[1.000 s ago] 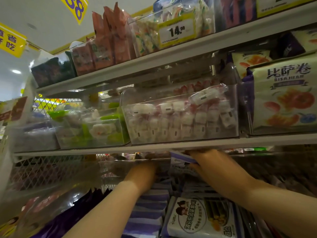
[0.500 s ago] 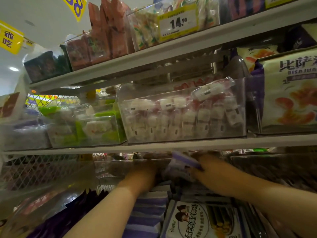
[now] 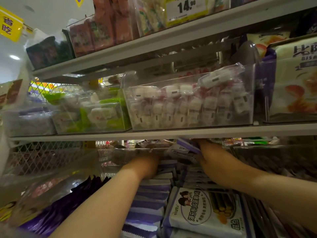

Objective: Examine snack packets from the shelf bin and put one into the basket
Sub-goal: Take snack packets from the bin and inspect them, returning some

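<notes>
Both my arms reach into a clear shelf bin (image 3: 120,152) under the middle shelf. The bin holds several purple-and-white snack packets standing in rows (image 3: 151,200). My right hand (image 3: 208,158) grips one purple-and-white packet (image 3: 186,146) and holds it tilted up near the shelf's underside. My left hand (image 3: 145,166) is pushed in among the packets; its fingers are hidden behind the bin wall, so its grip is unclear. A white packet with a cartoon label (image 3: 204,212) lies flat at the front of the bin. No basket is in view.
The grey shelf edge (image 3: 154,133) runs just above my hands. On it stand clear bins of white-and-red sweets (image 3: 188,103) and green-wrapped ones (image 3: 96,114). A large snack bag (image 3: 296,83) sits right. Dark purple packets (image 3: 68,203) fill the lower left.
My right hand has drawn the purple packet up and slightly right, closer to the shelf underside. The view has tilted upward and nearer. My left hand has barely moved.
</notes>
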Available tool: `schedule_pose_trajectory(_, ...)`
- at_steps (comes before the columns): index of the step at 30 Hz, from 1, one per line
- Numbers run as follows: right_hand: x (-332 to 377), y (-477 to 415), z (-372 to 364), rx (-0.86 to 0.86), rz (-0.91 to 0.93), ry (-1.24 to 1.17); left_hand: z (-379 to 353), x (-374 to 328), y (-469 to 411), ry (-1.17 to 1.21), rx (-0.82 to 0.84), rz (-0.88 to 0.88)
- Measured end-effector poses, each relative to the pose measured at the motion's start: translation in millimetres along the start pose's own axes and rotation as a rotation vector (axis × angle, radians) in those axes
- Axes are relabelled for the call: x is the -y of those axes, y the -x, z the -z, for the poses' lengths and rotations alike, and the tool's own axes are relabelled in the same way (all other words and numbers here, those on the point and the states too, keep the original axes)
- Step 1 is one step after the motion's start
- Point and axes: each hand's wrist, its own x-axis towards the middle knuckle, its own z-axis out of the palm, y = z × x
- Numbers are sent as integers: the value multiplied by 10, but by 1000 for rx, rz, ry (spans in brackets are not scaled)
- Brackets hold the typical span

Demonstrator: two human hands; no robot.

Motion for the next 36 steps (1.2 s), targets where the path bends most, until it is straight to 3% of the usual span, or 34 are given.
schedule_pose_trajectory(6, 32, -181, -84, 162, -4, -148, 27, -47, 60, -27, -5, 29)
schedule_pose_trajectory(11, -17, -282, -154, 315, -30, -137, 6, -30, 153, 30, -153, -28)
schedule_pose_trajectory(19, 28, -459, -178, 337, -58, -99, 202, -30, 519, -149, -449, -2)
schedule_pose_trajectory(24, 68, -483, -203, 429, -31, -73, 323, 18, 992, -178, -748, -35)
schedule_pose_trajectory(28, 97, -409, -192, 469, 34, 61, 309, 138, 1333, -73, -842, -45)
schedule_pose_trajectory(36, 238, -110, 104, 389, 29, 33, 346, 158, 1910, 1, -947, 26)
